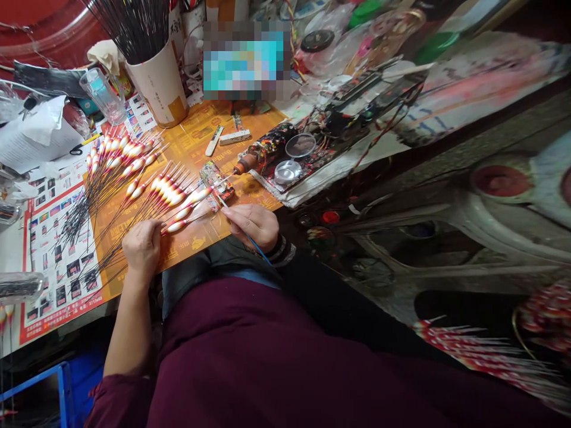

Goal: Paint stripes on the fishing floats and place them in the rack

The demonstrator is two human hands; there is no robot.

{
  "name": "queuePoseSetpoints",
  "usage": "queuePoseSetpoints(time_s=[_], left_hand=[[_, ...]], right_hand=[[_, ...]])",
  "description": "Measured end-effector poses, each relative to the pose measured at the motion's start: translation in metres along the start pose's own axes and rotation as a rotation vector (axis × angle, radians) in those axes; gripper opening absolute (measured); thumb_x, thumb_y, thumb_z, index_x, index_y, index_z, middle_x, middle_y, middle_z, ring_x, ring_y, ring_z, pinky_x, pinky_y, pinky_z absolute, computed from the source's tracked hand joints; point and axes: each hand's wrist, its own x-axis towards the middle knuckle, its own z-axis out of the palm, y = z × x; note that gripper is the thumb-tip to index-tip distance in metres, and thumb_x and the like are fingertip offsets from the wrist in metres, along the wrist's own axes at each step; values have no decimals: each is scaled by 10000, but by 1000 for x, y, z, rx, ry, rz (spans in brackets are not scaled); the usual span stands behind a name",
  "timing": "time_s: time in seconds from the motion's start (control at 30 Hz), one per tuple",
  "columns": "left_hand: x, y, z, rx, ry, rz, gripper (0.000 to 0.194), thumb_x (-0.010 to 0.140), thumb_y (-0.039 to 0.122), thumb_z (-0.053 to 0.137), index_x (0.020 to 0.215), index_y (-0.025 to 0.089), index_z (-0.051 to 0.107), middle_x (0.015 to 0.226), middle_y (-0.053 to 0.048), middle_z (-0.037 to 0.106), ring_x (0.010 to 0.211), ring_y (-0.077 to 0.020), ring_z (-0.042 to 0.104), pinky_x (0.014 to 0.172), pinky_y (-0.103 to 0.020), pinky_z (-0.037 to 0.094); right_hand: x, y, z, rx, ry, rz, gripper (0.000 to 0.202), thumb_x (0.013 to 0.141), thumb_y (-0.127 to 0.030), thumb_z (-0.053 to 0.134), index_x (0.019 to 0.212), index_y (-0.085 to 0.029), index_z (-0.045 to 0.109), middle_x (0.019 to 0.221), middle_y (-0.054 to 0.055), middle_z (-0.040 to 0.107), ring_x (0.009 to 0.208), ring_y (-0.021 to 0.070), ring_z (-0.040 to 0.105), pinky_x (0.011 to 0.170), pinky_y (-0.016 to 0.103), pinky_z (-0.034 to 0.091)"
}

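Observation:
My left hand (pixel 141 246) is closed at the front edge of the orange table, pinching the thin end of a red, white and yellow float (pixel 177 226). A second float (pixel 199 194) lies just above it, its tip near the brown nozzle of a paint-spattered spindle tool (pixel 267 145). My right hand (pixel 255 227) is closed around a thin blue-handled brush (pixel 257 248), whose pale tip is by the floats' thin ends. Several more floats (pixel 167 189) lie in a row to the left. Beneath the brush tip sits a speckled block (pixel 216 178).
A bundle of floats (pixel 118 151) rests at the left on printed sheets. Behind stand a white cup (pixel 160 89) of black sticks and a glass mug (pixel 104 95). Small clear dishes (pixel 288 172) sit right of the spindle. A stool (pixel 446 238) is at the right.

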Motion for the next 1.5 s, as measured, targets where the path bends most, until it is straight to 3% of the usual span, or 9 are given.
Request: queuePoseSetpoints(time_s=[0.37,0.67,0.87,1.5], left_hand=[[-2,1,0,0,-3,-27,227,996,336,550,885,205,699,843,-42,753,781,-171,698,746,-274,502],[-2,-1,1,-19,4,-29,229,996,336,542,868,209,683,829,-44,743,786,-170,700,752,-274,503],[-1,0,1,-28,10,-18,232,996,344,547,861,206,675,818,-46,742,779,-171,698,743,-273,498],[-1,-2,3,-34,54,41,187,985,305,585,876,191,685,810,-41,745,755,-165,695,714,-259,486]], right_hand=[[3,-1,-2,159,18,42,399,965,-189,581,1363,-202,599,1123,112,744,1050,192,724,929,325,614],[5,-2,-2,-15,-7,-16,411,952,-165,548,1361,-187,585,1067,93,759,976,183,738,875,304,621],[10,-4,-2,0,46,-37,497,937,-131,561,1430,-169,519,1057,91,760,959,171,734,871,292,613],[8,-3,-3,-6,26,-25,433,946,-146,554,1378,-168,566,1054,92,761,960,172,738,879,296,614]])
